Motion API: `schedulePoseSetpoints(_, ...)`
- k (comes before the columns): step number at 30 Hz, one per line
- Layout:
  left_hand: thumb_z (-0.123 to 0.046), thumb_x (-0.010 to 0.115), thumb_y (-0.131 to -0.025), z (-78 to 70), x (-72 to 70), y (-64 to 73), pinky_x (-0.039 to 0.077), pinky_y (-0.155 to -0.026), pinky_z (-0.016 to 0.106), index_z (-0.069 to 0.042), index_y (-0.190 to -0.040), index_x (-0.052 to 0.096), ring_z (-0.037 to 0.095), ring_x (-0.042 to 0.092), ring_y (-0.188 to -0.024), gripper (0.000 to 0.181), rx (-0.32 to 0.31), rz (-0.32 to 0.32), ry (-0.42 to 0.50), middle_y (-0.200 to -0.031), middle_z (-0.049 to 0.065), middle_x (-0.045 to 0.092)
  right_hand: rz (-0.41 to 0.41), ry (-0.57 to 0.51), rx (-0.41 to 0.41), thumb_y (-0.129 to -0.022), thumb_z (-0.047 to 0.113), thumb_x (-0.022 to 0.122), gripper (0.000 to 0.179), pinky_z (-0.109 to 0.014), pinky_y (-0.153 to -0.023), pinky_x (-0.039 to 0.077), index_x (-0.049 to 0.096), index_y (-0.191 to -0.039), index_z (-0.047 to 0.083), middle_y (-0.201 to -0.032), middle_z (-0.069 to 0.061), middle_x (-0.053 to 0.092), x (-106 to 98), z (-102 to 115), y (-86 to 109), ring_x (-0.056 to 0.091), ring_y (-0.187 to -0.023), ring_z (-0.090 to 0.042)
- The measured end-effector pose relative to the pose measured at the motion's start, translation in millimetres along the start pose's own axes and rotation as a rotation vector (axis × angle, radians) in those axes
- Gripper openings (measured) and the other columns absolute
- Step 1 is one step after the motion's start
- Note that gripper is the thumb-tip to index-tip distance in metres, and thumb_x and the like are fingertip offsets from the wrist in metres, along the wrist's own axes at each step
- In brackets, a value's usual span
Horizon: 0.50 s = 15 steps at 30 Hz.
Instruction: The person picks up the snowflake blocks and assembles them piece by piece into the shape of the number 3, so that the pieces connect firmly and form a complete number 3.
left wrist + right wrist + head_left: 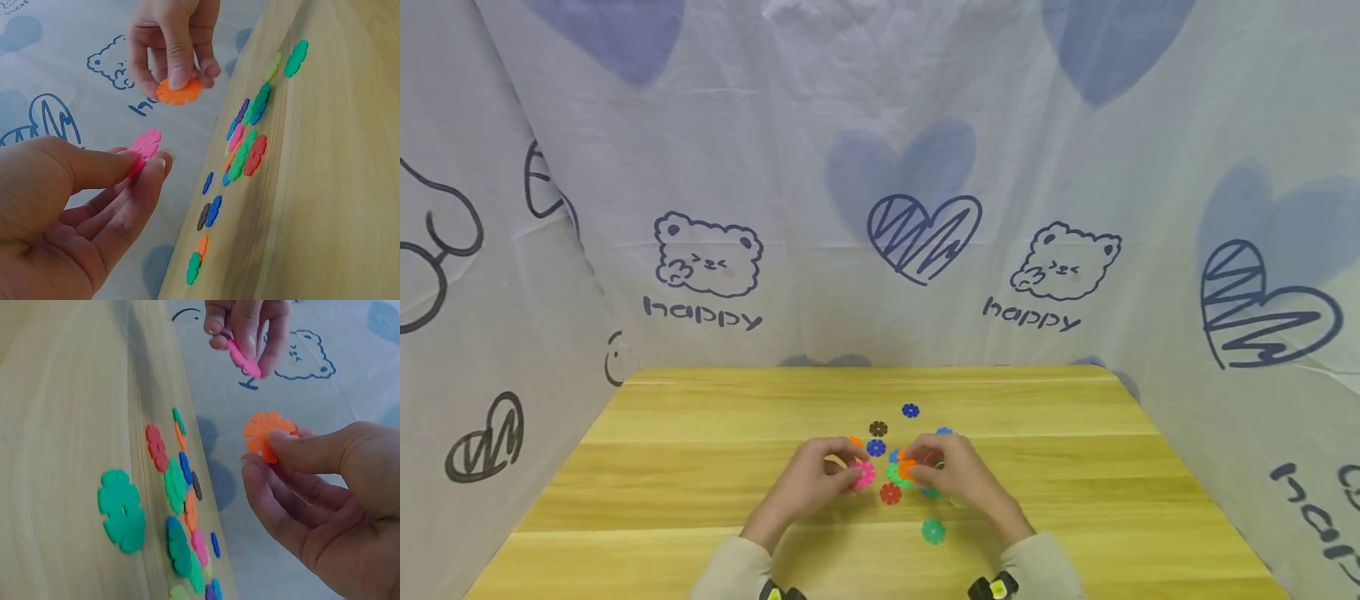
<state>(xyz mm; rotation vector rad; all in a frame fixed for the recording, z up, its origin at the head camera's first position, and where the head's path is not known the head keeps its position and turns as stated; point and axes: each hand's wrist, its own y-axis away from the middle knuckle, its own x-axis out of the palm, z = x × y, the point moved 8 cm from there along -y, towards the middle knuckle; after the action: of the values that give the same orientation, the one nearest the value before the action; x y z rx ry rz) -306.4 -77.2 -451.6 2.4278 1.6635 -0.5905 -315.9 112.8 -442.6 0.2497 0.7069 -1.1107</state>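
Between thumb and fingers, my left hand pinches a pink notched plastic disc, shaped like a snowflake or flower. My right hand pinches an orange disc of the same kind. Both discs are held up above the table, a small gap apart. Below and between the hands lie several more discs: a red disc, a brown disc, a dark blue disc and a light green disc. Part of the pile is hidden behind my right hand in the head view.
The wooden table carries the loose discs around its middle. A green disc lies nearer to me, and another blue disc farther back. White cloth printed with hearts and bears hangs behind the table and along both sides.
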Motion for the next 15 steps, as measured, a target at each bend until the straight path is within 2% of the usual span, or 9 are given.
schedulePoseSetpoints(8, 0.001, 0.068, -0.095, -2.4, 6.3, -0.7, 0.065, -0.071, 0.037, -0.001, -0.111, 0.074, 0.033, 0.076, -0.083, 0.017, 0.006, 0.027, 0.013, -0.099, 0.013, 0.070, -0.014, 0.011, -0.021, -0.092, 0.008, 0.075, 0.007, -0.020, -0.074, 0.058, 0.075, -0.098, 0.011, -0.095, -0.003, 0.076, 8, 7, -1.9, 0.069, -0.084, -0.010)
schedulePoseSetpoints(15, -0.003, 0.070, -0.095, -4.8, 9.1, 0.9, 0.065, -0.071, 0.037, 0.000, -0.113, 0.074, 0.033, 0.076, -0.083, 0.019, 0.003, 0.029, 0.035, -0.100, 0.013, 0.071, -0.037, -0.002, -0.085, -0.090, 0.004, 0.077, 0.005, -0.018, -0.073, 0.059, 0.075, -0.092, 0.008, -0.091, -0.007, 0.078, 12, 15, -2.6, 0.072, -0.081, -0.011)
